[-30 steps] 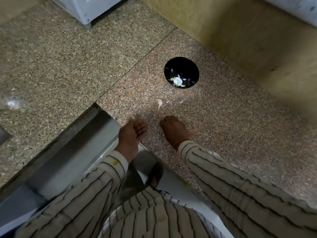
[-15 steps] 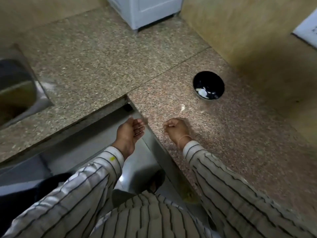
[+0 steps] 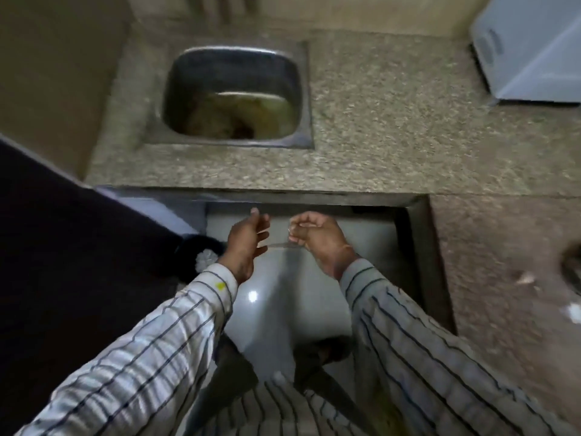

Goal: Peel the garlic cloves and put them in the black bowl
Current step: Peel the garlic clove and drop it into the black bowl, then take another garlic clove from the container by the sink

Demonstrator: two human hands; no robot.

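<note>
My left hand (image 3: 248, 243) hangs over the pale floor below the counter, its palm turned inward and its fingers loosely spread. Close to its right, my right hand (image 3: 314, 237) has its fingers curled, with a small pale speck at the fingertips; blur hides whether anything is pinched. The black bowl (image 3: 572, 272) is cut off by the right edge of the view, on the reddish granite counter (image 3: 490, 278). One garlic clove (image 3: 525, 278) lies on the counter just left of the bowl, with pale peel bits (image 3: 572, 309) nearer me.
A steel sink (image 3: 232, 96) holding murky water is set in the far counter. A grey-white appliance (image 3: 528, 48) stands at the back right. A dark round thing with a white lump (image 3: 204, 259) sits on the floor beside my left wrist, next to a dark panel.
The view has swung left, so the bowl slid to the right edge and the sink came into sight. Both hands left the counter edge and now hang over the floor.
</note>
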